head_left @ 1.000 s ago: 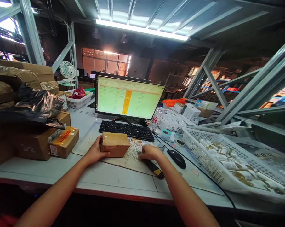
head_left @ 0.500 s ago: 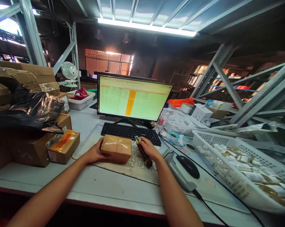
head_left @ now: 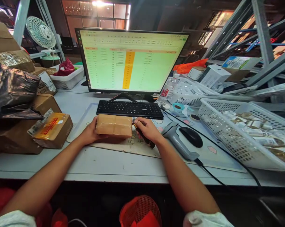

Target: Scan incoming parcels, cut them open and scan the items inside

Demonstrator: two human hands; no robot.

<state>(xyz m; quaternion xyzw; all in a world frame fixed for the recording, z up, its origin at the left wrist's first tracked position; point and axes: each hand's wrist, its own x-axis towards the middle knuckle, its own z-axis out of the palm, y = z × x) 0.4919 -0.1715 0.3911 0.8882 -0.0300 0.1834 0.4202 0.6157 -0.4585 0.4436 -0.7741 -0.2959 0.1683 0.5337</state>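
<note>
A small brown cardboard box [head_left: 114, 125], its top covered with shiny tape, stands over the desk mat in front of the keyboard [head_left: 129, 109]. My left hand [head_left: 89, 131] grips its left end, fingers partly hidden behind it. In my right hand [head_left: 147, 128] is a dark utility knife [head_left: 145, 137], its tip at the right end of the box. Whether the blade touches the cardboard I cannot make out. Just right of this hand lie a grey barcode scanner [head_left: 180, 142] and a black mouse [head_left: 191, 137].
A monitor [head_left: 130, 63] showing a spreadsheet stands behind the keyboard. Stacked cartons, a taped box [head_left: 54, 130] and a black plastic bag [head_left: 12, 91] crowd the left. At right are a white basket [head_left: 227, 135] of small packages and a bottle [head_left: 169, 86]. Below the desk sits a red basket [head_left: 139, 208].
The view has tilted downward, bringing the red basket into sight. The knife's tip has come from a little apart to the box's right end. My left hand still grips the box.
</note>
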